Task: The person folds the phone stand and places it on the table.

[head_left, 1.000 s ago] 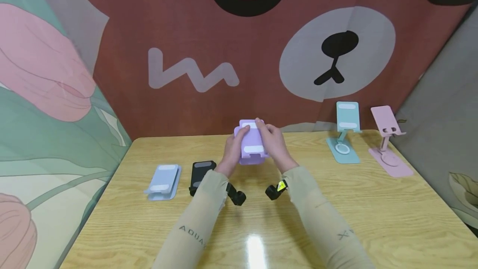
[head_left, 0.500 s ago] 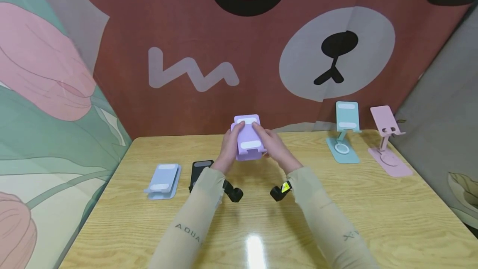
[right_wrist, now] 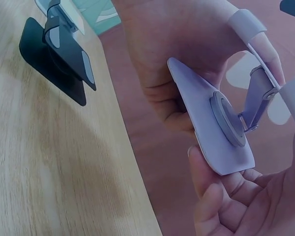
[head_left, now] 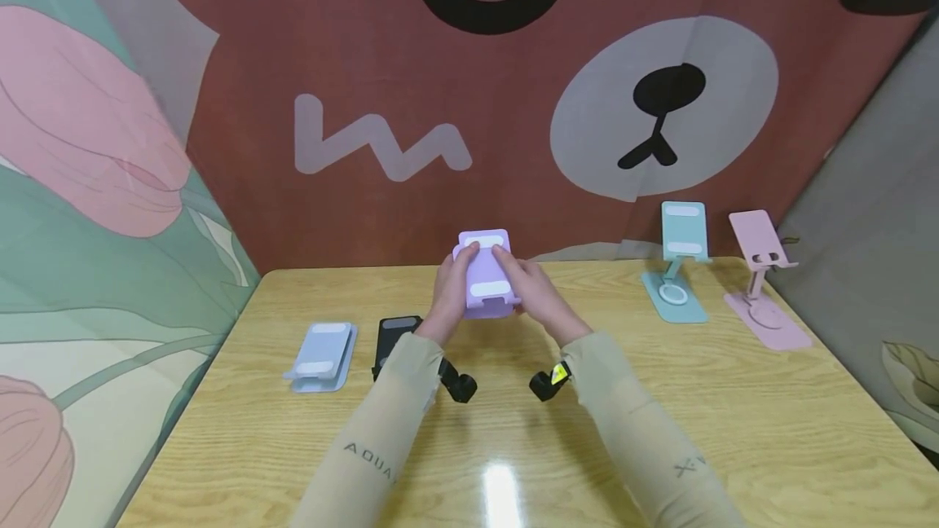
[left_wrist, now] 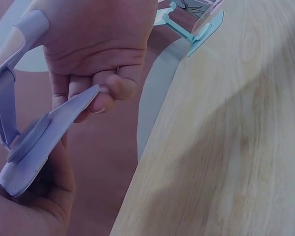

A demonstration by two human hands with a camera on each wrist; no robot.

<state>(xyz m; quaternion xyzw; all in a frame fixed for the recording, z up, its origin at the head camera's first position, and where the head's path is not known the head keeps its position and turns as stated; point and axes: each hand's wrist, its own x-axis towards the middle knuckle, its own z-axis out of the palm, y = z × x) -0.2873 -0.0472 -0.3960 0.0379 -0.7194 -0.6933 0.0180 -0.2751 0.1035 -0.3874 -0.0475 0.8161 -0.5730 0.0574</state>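
Note:
Both hands hold a purple phone stand point(head_left: 486, 269) above the back of the table. My left hand point(head_left: 449, 293) grips its left side and my right hand point(head_left: 544, 296) its right side, both thumbs on the upper plate near its white pad. In the right wrist view the stand's base point(right_wrist: 196, 105) has a round disc, and a hinged arm links it to the upper plate, which stands apart from the base. Fingers of both hands curl under the base point(left_wrist: 64, 123) in the left wrist view.
At the left lie a folded light blue phone stand point(head_left: 323, 353) and a black one point(head_left: 390, 341), partly behind the left sleeve. An unfolded teal stand point(head_left: 684, 231) and a pink stand point(head_left: 756, 239) stand at the back right of the wooden table point(head_left: 631, 398). A printed cloth point(head_left: 352, 210) hangs behind.
The purple phone stand has shifted slightly left and up. My right thumb has slid from its top edge down onto the upper plate, and the right wrist has swung outward.

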